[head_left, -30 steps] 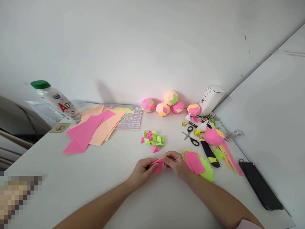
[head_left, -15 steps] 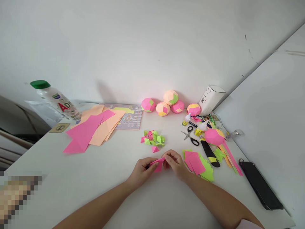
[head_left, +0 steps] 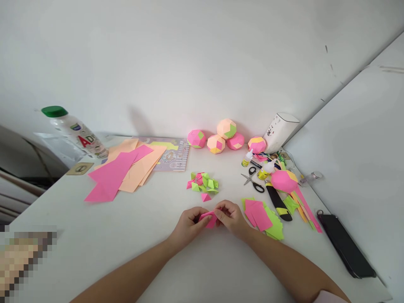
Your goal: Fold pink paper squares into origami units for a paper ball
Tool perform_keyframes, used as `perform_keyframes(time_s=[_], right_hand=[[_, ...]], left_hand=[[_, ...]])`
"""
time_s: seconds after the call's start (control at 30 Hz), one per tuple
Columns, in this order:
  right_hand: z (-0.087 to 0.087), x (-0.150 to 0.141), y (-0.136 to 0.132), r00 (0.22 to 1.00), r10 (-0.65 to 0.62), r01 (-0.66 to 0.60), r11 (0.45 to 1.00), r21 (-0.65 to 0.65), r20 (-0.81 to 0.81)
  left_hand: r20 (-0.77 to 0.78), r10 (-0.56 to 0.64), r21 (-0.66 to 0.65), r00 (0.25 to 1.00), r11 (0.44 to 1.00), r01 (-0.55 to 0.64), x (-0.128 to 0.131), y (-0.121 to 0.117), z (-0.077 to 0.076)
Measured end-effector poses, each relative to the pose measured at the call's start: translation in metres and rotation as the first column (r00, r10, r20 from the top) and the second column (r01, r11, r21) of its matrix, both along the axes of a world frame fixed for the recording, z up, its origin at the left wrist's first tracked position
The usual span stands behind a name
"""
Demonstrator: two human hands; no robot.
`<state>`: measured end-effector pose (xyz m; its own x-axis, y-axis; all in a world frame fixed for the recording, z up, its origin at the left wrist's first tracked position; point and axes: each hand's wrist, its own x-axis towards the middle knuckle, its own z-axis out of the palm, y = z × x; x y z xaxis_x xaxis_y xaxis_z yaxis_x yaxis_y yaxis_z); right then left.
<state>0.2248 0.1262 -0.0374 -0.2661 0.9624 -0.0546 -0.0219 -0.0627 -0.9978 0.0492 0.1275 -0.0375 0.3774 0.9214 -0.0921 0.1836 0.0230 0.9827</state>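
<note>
Between my two hands is a small pink piece of paper (head_left: 212, 221), partly folded, its edges partly covered by my fingers. My left hand (head_left: 188, 225) grips its left side between thumb and fingers. My right hand (head_left: 232, 217) pinches the upper right edge. Just beyond them lies a heap of small folded green and pink paper units (head_left: 206, 184), with one pink unit (head_left: 205, 197) nearest my fingers. Right of my right hand, flat pink paper pieces (head_left: 258, 213) overlap green ones (head_left: 275, 228).
Scissors (head_left: 252, 181), glue bottles (head_left: 266, 169), a black-and-yellow cutter (head_left: 279, 203) and a phone (head_left: 345, 244) lie on the right. Paper balls (head_left: 226, 128) stand along the wall. Large paper sheets (head_left: 126, 170) and a tall bottle (head_left: 77, 134) are at left.
My right fingers have moved slightly left and down along the pink paper, closer to my left hand. The paper's upper right corner has come down. Things on the table stay put.
</note>
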Motion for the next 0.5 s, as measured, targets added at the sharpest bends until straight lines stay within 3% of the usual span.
perform_keyframes(time_s=[0.5], right_hand=[[0.0, -0.0014, -0.0004, 1.0, 0.018, -0.018, 0.999, 0.039, 0.01]], left_hand=[[0.136, -0.006, -0.075, 0.991, 0.997, 0.016, -0.0006, 0.0032, -0.0036]])
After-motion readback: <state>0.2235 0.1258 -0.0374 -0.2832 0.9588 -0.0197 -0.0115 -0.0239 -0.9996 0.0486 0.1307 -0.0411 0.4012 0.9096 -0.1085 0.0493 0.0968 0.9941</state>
